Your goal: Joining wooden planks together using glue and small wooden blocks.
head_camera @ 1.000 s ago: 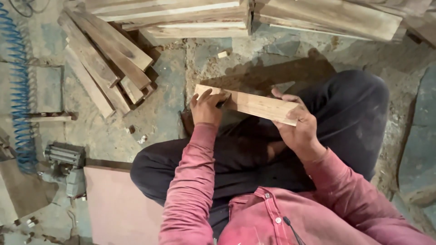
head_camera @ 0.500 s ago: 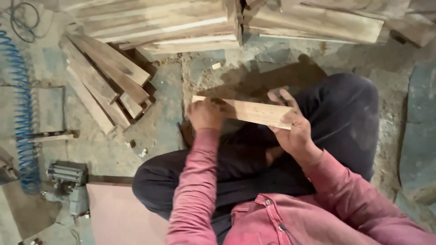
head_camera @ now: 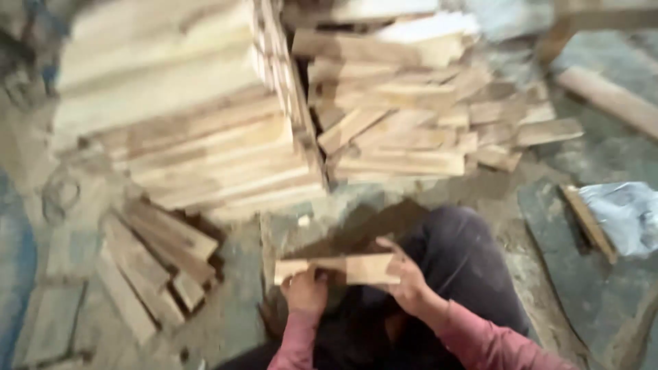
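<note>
I hold a short pale wooden plank (head_camera: 343, 268) level in front of me, over my dark-trousered knees. My left hand (head_camera: 305, 290) grips its left end from below. Around the right end my right hand (head_camera: 406, 282) is wrapped, fingers over the top edge. Both sleeves are pink-red. The picture is blurred by head motion.
A tall stack of long planks (head_camera: 199, 130) rises ahead on the left, a heap of shorter offcuts (head_camera: 411, 116) on the right. Several loose boards (head_camera: 151, 267) lie on the dirty floor to my left. A crumpled grey bag (head_camera: 627, 216) lies at right.
The view has tilted up, so the wood stacks ahead fill the upper frame and the hands sit lower. The plank stays held in both hands.
</note>
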